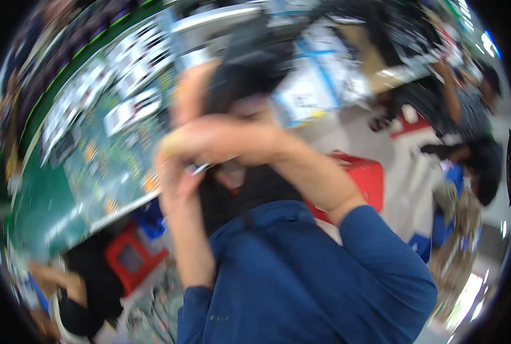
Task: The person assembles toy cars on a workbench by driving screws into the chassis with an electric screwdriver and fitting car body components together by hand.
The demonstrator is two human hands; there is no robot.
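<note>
- Worktop [43, 212] lay at far left, green, its pale front edge running diagonally; circuit boards [115, 155] covered it, well apart from both hands.
- Left hand [172, 172] was raised in mid-frame, fingers curled on a thin metal piece [200, 168]; what the piece was could not be told through blur.
- Dark object [250, 57] stood just above both hands, long axis roughly vertical; contact could not be confirmed.
- Right hand [221, 137] lay across and touching the left, hands together; its grip could not be told.
- Red stool [364, 175] sat behind the right forearm; a seated person [467, 114] at far right limited room there.
</note>
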